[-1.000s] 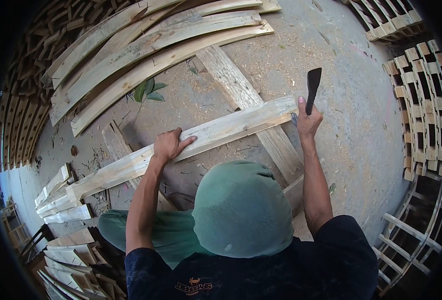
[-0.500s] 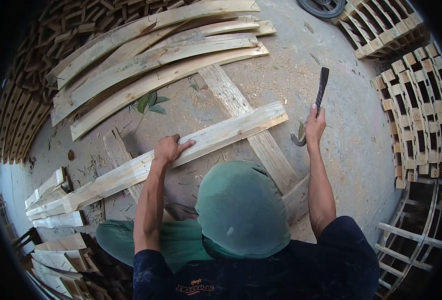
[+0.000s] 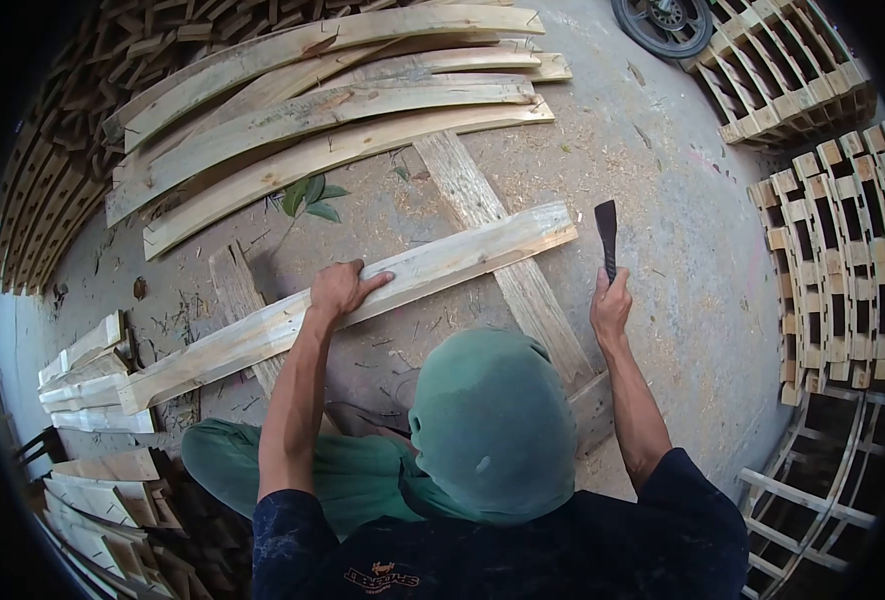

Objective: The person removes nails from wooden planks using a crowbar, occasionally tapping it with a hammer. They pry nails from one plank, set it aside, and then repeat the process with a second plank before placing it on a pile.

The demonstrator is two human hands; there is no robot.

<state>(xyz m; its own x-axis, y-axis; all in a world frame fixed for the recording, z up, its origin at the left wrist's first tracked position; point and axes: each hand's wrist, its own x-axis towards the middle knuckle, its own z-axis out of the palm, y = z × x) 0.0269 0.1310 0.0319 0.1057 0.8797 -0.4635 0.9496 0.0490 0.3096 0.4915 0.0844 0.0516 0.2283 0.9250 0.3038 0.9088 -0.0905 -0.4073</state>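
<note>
My left hand (image 3: pixel 338 290) is wrapped over a long pale plank (image 3: pixel 452 250), its thumb stretched along the top. The plank lies slanted across two rough wooden boards: a right-hand board (image 3: pixel 462 185) and a left-hand board (image 3: pixel 235 280). In my right hand (image 3: pixel 612 305), closed and raised right of the plank's end, is a dark pry bar (image 3: pixel 607 235). Its flat blade points up, apart from the wood; the other end is hidden now. Between my arms, a head in a green cap (image 3: pixel 497 430) covers part of the right-hand board's near end.
Several long planks with nails sticking out (image 3: pixel 332 110) lie at the back left. Stacked pallets (image 3: pixel 832 250) stand on the right, near a black wheel (image 3: pixel 667 20). Short wood pieces (image 3: pixel 112 500) are piled at lower left. Sawdust and green leaves (image 3: pixel 312 198) lie on the concrete floor.
My right hand has come down and slightly left with the pry bar, whose hooked end no longer shows. My left hand stays on the plank. The camera view has shifted slightly.
</note>
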